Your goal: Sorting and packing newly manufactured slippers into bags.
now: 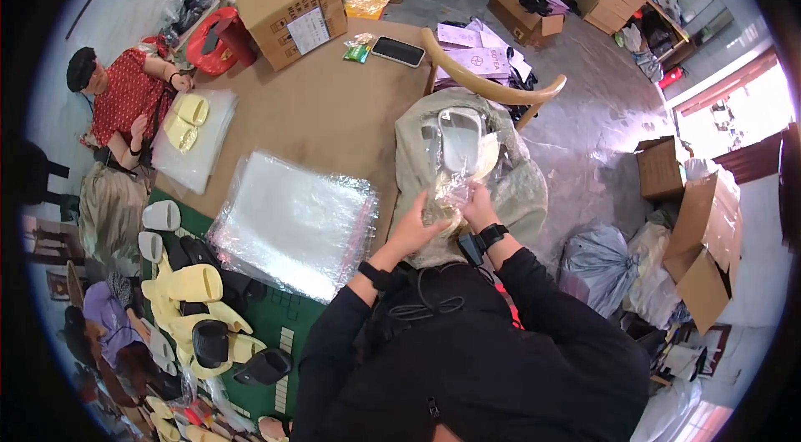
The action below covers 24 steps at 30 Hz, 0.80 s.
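Observation:
A pair of slide sandals (pixel 461 140) in a clear plastic bag lies before me; one shows its pale grey-white side, the other is cream. My left hand (pixel 420 229) is closed on the gathered near end of the bag (pixel 451 189). My right hand (pixel 479 208) pinches the same end from the other side. Beneath them a beige cloth sack (pixel 521 192) is draped at a wooden chair with a curved rail (pixel 492 90). Left of my hands, a stack of clear plastic bags (pixel 292 217) lies on the brown table (pixel 325 108).
A phone (pixel 398 52) and a large carton (pixel 290 8) sit on the table. Across it, a person in red (pixel 125 100) sits by bagged yellow slides (pixel 185 123). Loose slides (pixel 197 283) cover a green surface at left. Stuffed sacks (pixel 602 254) and open cartons (pixel 705 225) stand right.

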{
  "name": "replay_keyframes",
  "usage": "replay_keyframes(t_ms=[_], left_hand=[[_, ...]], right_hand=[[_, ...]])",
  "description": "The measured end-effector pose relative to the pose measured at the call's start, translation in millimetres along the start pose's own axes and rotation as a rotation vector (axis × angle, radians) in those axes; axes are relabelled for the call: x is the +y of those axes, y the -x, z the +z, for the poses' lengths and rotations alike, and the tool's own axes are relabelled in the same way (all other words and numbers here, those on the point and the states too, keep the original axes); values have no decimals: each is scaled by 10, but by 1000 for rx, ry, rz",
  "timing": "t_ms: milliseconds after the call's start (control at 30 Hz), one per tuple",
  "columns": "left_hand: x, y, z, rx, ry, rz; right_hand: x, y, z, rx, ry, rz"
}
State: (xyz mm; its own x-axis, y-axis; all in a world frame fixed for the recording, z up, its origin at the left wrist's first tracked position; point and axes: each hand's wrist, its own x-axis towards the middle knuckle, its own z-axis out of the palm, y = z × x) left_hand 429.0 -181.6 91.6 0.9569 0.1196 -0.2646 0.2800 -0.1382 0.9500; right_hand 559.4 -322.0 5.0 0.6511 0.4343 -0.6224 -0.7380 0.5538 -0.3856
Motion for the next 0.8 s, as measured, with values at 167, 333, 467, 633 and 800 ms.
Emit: replay_keyframes(t_ms=[167, 333, 467, 633, 800], left_hand=[[-154, -146, 206, 25, -123, -19], [-162, -211, 323, 13, -393, -84], [-334, -268, 307, 132, -482, -79], [-318, -274, 220, 182, -534, -63], [-469, -280, 204, 173, -492, -114]], right_hand=[[72, 13, -31, 136, 347, -84], [-7, -54, -311, -83, -92, 309], [-203, 279, -93, -240, -55, 439], [-602, 308, -399, -123, 381, 190], [-713, -417, -1444, 199, 1401, -243]])
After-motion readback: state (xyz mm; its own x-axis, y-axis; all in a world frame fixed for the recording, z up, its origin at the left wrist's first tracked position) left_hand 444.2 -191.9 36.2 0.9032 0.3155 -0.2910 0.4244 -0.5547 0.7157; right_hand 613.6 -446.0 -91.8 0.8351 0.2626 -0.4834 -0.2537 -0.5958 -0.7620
